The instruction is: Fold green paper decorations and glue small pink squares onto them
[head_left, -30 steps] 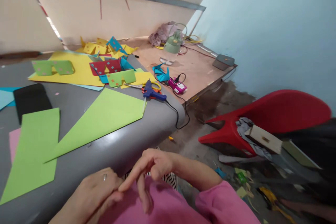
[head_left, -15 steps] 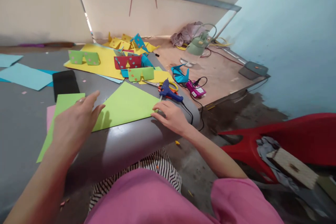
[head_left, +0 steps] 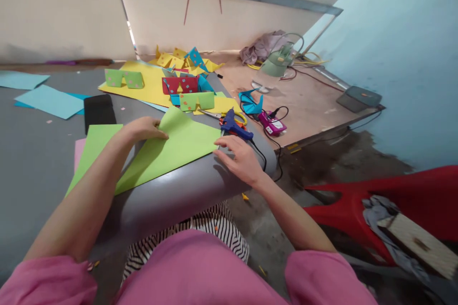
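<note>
A light green paper sheet [head_left: 179, 145] lies at the front edge of the grey table [head_left: 32, 152]. My left hand [head_left: 145, 129] reaches over its upper left edge, fingers bent around that edge, with the thumb apart on top of the sheet. At the sheet's right corner, my right hand [head_left: 238, 155] holds the paper between thumb and fingertips. Just beyond that corner rests a blue glue gun [head_left: 234, 125], on top of scissors with yellow handles [head_left: 240, 116]. Another green sheet [head_left: 100, 140] lies partly under my left forearm.
Behind are spotted paper glasses in green [head_left: 123, 78] and red [head_left: 179, 85], on yellow paper [head_left: 153, 93]. A black phone [head_left: 99, 112] and light blue sheets [head_left: 55, 101] lie left. A pink power strip [head_left: 272, 124] is on the right; a red chair [head_left: 358, 209] stands lower right.
My left hand has moved forward and right, onto the green sheet's upper left edge. The sheet's left end now reaches lower. My right hand stays at the right corner.
</note>
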Tool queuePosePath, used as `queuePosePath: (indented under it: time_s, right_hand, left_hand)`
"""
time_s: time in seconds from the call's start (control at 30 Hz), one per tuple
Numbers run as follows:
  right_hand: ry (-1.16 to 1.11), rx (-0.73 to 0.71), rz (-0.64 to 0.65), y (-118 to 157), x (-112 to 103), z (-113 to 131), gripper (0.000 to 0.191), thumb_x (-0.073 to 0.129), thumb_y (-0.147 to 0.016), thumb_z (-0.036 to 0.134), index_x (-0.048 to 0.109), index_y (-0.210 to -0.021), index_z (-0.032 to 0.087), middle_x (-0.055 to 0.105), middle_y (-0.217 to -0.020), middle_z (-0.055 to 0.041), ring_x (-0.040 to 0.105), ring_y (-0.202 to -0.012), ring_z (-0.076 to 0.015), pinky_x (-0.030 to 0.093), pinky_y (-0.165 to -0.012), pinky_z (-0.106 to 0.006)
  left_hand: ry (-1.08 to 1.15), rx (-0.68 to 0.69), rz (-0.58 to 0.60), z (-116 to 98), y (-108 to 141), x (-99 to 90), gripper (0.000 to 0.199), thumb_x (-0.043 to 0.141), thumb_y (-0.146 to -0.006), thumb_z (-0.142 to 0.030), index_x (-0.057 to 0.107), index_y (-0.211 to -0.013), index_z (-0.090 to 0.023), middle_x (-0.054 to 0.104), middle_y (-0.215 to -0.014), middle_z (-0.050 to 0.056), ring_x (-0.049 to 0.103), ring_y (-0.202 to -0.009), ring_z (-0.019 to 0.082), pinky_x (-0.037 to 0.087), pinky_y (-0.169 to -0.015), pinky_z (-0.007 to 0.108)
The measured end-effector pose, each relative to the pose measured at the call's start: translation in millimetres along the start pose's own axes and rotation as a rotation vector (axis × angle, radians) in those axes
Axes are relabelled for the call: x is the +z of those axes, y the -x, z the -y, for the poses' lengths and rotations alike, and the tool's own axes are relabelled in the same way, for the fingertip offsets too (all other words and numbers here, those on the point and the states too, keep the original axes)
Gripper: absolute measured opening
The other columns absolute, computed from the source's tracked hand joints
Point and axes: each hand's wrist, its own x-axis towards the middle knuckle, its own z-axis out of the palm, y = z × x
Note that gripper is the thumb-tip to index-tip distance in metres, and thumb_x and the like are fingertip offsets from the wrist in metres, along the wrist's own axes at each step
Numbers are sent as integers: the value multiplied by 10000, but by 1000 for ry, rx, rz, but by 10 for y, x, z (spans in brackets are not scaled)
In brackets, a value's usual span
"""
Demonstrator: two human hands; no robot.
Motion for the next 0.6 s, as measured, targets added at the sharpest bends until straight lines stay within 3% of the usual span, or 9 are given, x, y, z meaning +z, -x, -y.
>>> queuePosePath:
  time_s: [0.1, 0.2, 0.3, 0.37, 0.43, 0.53, 0.6]
  right_hand:
    - [-112, 171, -107, -53, -37, -23, 198, 619, -932, 394, 657, -1020, 221, 710, -1002, -75, 668, -841, -201, 554, -742, -349]
    - [-324, 344, -164, -194, -64, -17, 464, 709, -840, 510, 606, -1190, 225, 694, -1156, -102, 670, -907, -212, 564, -751, -365]
    - [-638, 411, -55, -408, -33, 61, 753, 793, -711, 598, 522, -1317, 241, 643, -1311, -126, 651, -1096, -241, 569, -877, -401]
    - [-799, 387, 2, -569, 17, 158, 740, 806, -679, 617, 548, -1265, 245, 657, -1295, -113, 646, -1136, -238, 555, -947, -410]
    - [-857, 306, -37, -712, 53, 270, 624, 770, -713, 632, 595, -1170, 245, 691, -1232, -88, 657, -1117, -228, 549, -975, -418]
    - [-756, 151, -256, -799, 3, 410, 444, 649, -833, 640, 643, -1060, 259, 727, -1119, -49, 674, -1065, -224, 562, -957, -440]
    - [-562, 50, -373, -725, -106, 453, 355, 586, -902, 605, 669, -1015, 279, 733, -1043, -35, 685, -1019, -234, 573, -925, -466]
  left_hand:
    - [237, 79, 15, 119, 326, -156, 478, 583, -833, -502, 681, -1210, -226, 760, -1169, -7, 711, -1003, 206, 570, -843, 285]
    - [793, 178, -271, 217, 674, -272, 541, 788, -697, -463, 703, -1174, -221, 765, -1151, 24, 704, -1028, 229, 591, -871, 338]
    - [1009, 281, -510, 227, 882, -296, 477, 860, -655, -378, 744, -1096, -240, 778, -1102, 14, 715, -1011, 212, 612, -852, 323]
    - [1054, 327, -599, 192, 925, -280, 421, 868, -652, -332, 753, -1045, -234, 783, -1069, 6, 717, -976, 192, 618, -839, 309]
    - [1043, 365, -668, 145, 930, -268, 380, 867, -657, -297, 748, -1008, -217, 786, -1032, 0, 710, -931, 172, 618, -832, 308]
    - [1002, 459, -816, 109, 974, -282, 342, 870, -644, -216, 735, -958, -198, 782, -975, -13, 691, -872, 147, 609, -820, 311]
    - [964, 574, -924, 146, 1063, -278, 278, 848, -651, -161, 721, -893, -209, 769, -929, -27, 685, -850, 138, 589, -800, 291]
